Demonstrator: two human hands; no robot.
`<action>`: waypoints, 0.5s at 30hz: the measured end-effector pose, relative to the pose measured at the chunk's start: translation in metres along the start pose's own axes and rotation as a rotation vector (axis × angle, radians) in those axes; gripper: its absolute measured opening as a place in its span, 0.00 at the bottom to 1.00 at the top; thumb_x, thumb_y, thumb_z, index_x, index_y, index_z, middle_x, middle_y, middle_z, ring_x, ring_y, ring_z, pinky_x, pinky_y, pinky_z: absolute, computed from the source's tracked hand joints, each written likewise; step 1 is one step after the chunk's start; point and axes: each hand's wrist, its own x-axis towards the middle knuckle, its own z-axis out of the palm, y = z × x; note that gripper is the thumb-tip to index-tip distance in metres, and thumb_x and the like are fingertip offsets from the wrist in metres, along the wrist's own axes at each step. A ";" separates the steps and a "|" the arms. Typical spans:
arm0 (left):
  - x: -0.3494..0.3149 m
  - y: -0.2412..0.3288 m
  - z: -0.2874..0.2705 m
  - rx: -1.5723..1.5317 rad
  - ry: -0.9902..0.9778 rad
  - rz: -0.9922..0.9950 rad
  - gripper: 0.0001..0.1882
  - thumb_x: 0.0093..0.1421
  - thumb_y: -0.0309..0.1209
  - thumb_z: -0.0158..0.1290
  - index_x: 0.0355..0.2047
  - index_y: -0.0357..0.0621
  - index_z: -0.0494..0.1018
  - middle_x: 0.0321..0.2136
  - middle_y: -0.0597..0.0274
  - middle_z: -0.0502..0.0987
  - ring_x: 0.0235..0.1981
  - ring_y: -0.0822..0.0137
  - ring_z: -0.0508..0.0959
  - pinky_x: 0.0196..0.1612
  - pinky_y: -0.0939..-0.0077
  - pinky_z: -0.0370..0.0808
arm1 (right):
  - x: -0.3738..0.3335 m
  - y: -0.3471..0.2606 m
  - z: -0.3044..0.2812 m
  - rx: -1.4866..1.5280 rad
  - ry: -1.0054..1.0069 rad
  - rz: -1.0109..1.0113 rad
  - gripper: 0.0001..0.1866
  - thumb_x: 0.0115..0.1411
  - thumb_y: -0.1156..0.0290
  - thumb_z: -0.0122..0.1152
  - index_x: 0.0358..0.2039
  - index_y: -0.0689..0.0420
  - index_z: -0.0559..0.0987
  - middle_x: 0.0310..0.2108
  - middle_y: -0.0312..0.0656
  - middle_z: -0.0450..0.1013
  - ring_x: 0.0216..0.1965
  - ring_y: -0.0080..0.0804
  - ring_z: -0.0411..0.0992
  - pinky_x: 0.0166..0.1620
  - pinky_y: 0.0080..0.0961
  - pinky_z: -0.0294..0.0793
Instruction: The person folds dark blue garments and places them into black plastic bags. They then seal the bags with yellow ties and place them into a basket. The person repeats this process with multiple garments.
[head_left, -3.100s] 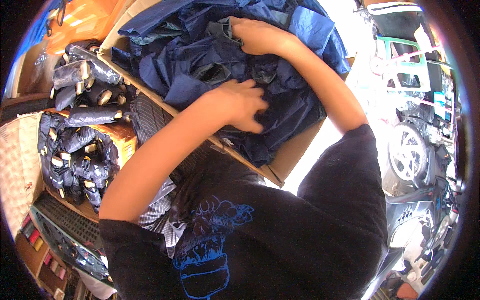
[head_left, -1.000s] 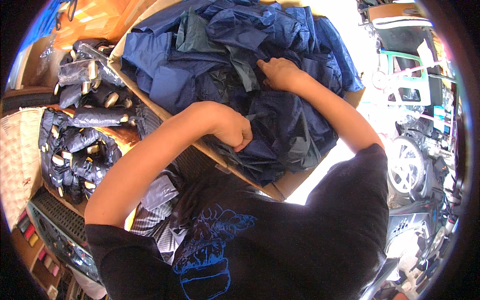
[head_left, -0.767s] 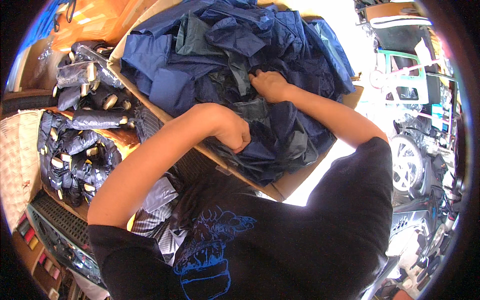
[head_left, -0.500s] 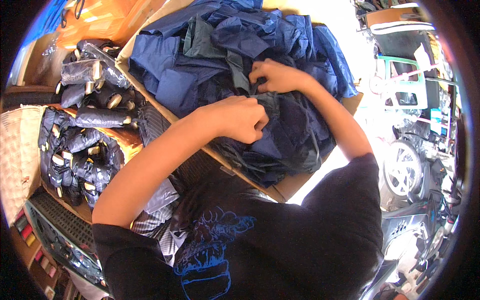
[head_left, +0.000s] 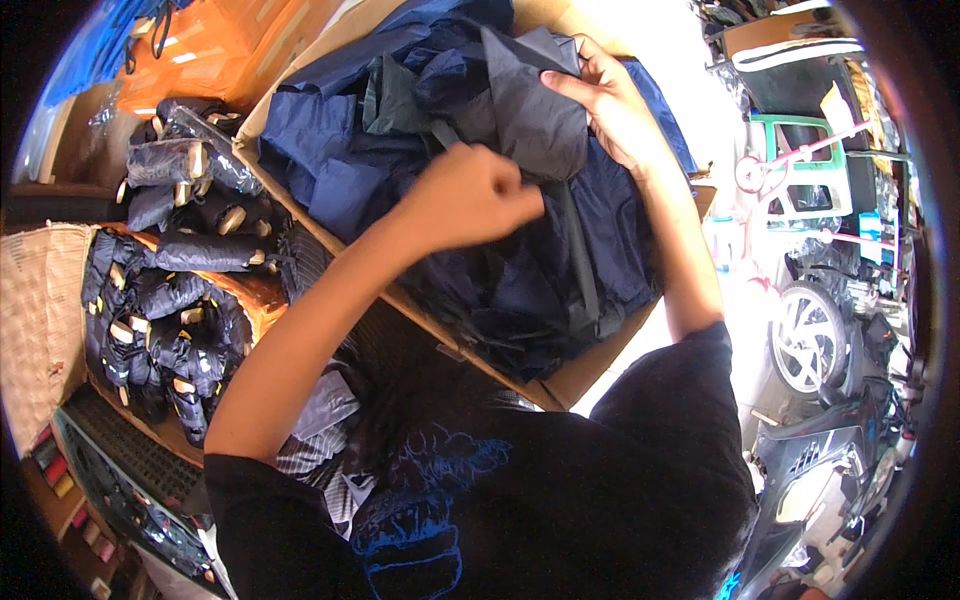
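A cardboard box (head_left: 300, 215) holds a heap of crumpled navy cloth (head_left: 330, 165) with dark grey pieces among it. My right hand (head_left: 615, 110) pinches the edge of a dark grey piece of cloth (head_left: 535, 110) between thumb and fingers, lifting it over the heap at the far side. Nearer and to the left, my left hand (head_left: 470, 195) hovers over the cloth with its fingers curled closed, slightly blurred. What it holds, if anything, is hidden. A long grey strip (head_left: 578, 255) runs down the heap to the right of it.
Left of the box lie several black wrapped rolls (head_left: 205, 250) with pale ends, some inside an open carton (head_left: 45, 300). Orange packages (head_left: 215, 50) stand at the far left. On the right are a wheel (head_left: 808, 335) and a green frame (head_left: 800, 165).
My right hand has moved up and away, raising the grey cloth from the heap. My left hand has shifted slightly left and farther away, and its fingers have turned.
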 end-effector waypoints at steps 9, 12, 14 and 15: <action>0.011 -0.012 -0.020 -0.533 0.511 0.074 0.19 0.53 0.34 0.64 0.41 0.34 0.75 0.35 0.58 0.81 0.37 0.69 0.79 0.45 0.76 0.74 | -0.013 -0.022 0.042 0.044 -0.213 -0.065 0.14 0.59 0.68 0.65 0.44 0.59 0.77 0.38 0.35 0.75 0.38 0.24 0.73 0.44 0.25 0.73; -0.009 -0.008 -0.032 -0.606 0.581 0.016 0.11 0.58 0.24 0.58 0.41 0.35 0.76 0.36 0.61 0.81 0.37 0.74 0.78 0.44 0.78 0.74 | -0.023 -0.053 0.048 -0.748 0.197 -0.691 0.13 0.60 0.68 0.61 0.44 0.60 0.75 0.35 0.39 0.75 0.34 0.24 0.72 0.42 0.23 0.72; -0.038 0.002 -0.047 -0.616 0.636 0.037 0.09 0.59 0.24 0.57 0.39 0.35 0.77 0.35 0.64 0.81 0.36 0.76 0.77 0.43 0.79 0.73 | -0.046 -0.084 0.038 -0.688 0.385 -1.012 0.07 0.61 0.71 0.58 0.39 0.58 0.77 0.31 0.39 0.74 0.31 0.28 0.72 0.39 0.25 0.71; -0.050 0.008 -0.052 -0.640 0.638 0.053 0.08 0.59 0.24 0.57 0.39 0.35 0.77 0.35 0.65 0.81 0.36 0.76 0.77 0.42 0.80 0.73 | -0.072 -0.104 0.031 -0.563 0.392 -1.055 0.08 0.60 0.73 0.57 0.40 0.59 0.76 0.30 0.42 0.74 0.28 0.30 0.73 0.32 0.27 0.73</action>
